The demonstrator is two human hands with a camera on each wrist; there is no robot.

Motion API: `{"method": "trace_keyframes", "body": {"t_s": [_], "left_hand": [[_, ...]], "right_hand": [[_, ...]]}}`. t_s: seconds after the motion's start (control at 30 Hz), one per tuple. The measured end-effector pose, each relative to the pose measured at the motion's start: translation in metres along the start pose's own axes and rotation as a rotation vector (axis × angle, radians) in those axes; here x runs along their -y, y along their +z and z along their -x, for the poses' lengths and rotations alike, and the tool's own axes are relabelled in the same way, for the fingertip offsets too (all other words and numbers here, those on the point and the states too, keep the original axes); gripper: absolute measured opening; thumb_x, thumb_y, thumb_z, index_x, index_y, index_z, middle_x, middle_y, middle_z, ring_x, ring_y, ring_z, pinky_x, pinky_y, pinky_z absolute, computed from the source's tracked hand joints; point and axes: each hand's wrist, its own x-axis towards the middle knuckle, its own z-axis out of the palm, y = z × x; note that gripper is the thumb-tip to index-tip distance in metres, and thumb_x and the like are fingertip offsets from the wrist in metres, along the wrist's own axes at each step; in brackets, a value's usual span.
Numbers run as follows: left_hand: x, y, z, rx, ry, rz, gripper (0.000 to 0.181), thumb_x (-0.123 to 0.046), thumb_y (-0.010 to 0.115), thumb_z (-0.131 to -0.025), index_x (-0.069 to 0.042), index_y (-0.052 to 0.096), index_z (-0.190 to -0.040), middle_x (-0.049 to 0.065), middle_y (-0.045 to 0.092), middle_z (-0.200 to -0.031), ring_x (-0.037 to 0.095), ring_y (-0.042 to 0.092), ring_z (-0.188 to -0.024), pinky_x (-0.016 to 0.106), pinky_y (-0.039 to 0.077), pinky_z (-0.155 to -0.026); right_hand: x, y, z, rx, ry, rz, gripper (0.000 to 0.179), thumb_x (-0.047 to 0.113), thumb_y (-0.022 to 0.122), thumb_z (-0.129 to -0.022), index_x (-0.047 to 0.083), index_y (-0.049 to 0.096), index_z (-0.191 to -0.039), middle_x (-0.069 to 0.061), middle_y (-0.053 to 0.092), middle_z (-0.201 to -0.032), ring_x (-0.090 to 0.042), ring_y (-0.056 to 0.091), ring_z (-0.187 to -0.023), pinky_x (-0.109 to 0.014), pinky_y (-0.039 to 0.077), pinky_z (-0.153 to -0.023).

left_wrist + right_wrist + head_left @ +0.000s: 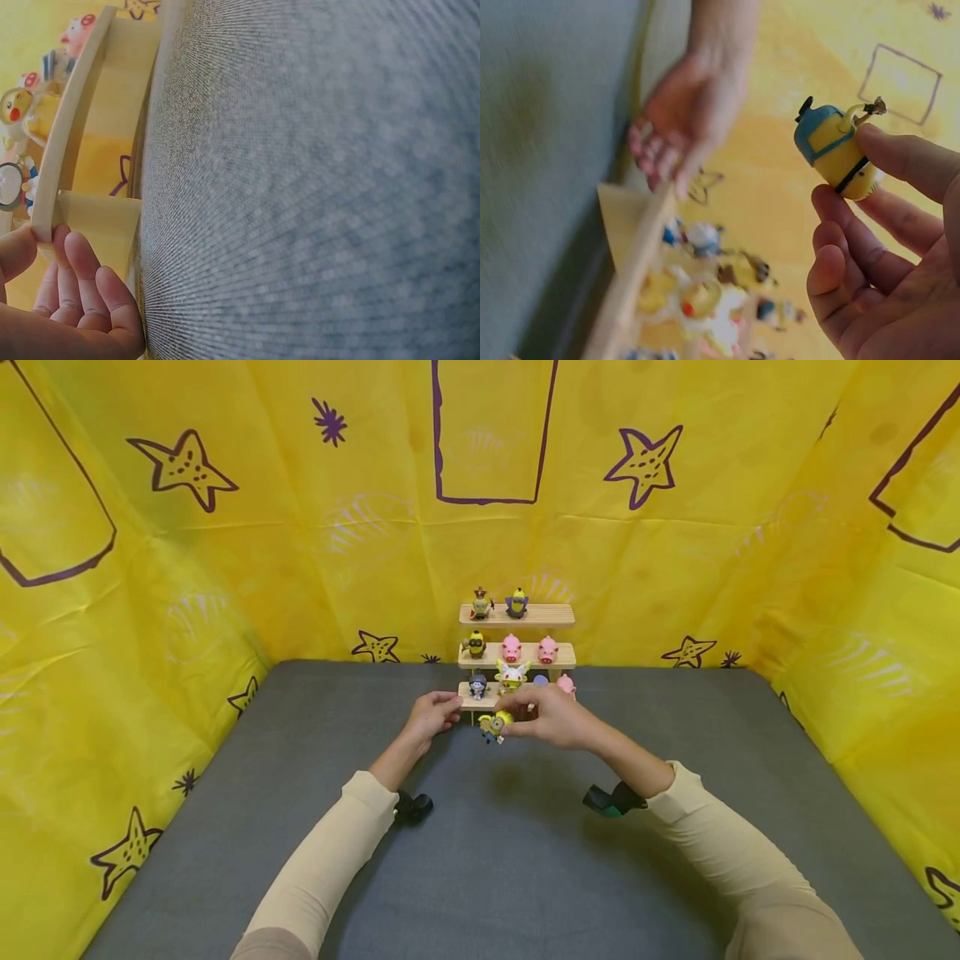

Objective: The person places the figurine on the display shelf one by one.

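Note:
Between thumb and fingers, my right hand (557,717) pinches a yellow minion figurine (496,724) with blue overalls, held in the air before the lowest tier. In the right wrist view the figurine (840,150) is tilted, its blue lower end pointing up and left. A three-tier wooden display shelf (468,702) stands at the back of the table. Its lowest board (75,127) has its left end pinched by the thumb and fingertip of my left hand (82,307). Part of that lowest tier is hidden behind my right hand in the head view.
Two minion figurines (517,602) stand on the top tier. The middle tier bears a minion (476,645) and two pink pigs (511,648). A dark-topped figurine (477,686), a white-and-yellow one (513,677) and another pig (566,685) occupy the bottom. Yellow cloth (300,568) hangs behind the grey table (487,877).

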Motion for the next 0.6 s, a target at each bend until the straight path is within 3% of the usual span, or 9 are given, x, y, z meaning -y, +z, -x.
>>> {"method": "trace_keyframes", "body": {"t_s": [0.2,0.47,0.6], "left_hand": [[0.001,0.0,0.0,-0.001,0.015,0.008,0.035,-0.024,0.059,-0.098,-0.004,0.059,-0.128,0.006,0.065,-0.104,0.011,0.061,-0.082,0.028,0.049,-0.077],[0.002,0.001,0.001,-0.003,0.016,0.001,0.035,-0.023,0.06,-0.098,-0.004,0.059,-0.127,0.008,0.066,-0.105,0.01,0.061,-0.08,0.028,0.05,-0.077],[0.001,0.001,0.001,-0.003,0.018,0.0,0.035,-0.023,0.06,-0.098,-0.004,0.059,-0.127,0.008,0.066,-0.106,0.01,0.061,-0.08,0.03,0.05,-0.081]], "right_hand": [[0.001,-0.025,-0.008,-0.071,-0.02,0.078,0.031,0.016,0.077,-0.083,0.005,0.072,-0.112,-0.006,0.072,-0.095,-0.018,0.058,-0.081,-0.028,0.047,-0.07],[-0.006,-0.043,-0.017,-0.066,-0.045,0.163,0.029,0.012,0.075,-0.084,0.004,0.071,-0.112,-0.007,0.071,-0.095,-0.02,0.054,-0.078,-0.03,0.045,-0.069],[-0.012,-0.053,-0.021,-0.05,-0.037,0.197,0.031,0.011,0.073,-0.086,0.003,0.07,-0.115,-0.01,0.071,-0.101,-0.023,0.054,-0.086,-0.036,0.046,-0.075]]}}
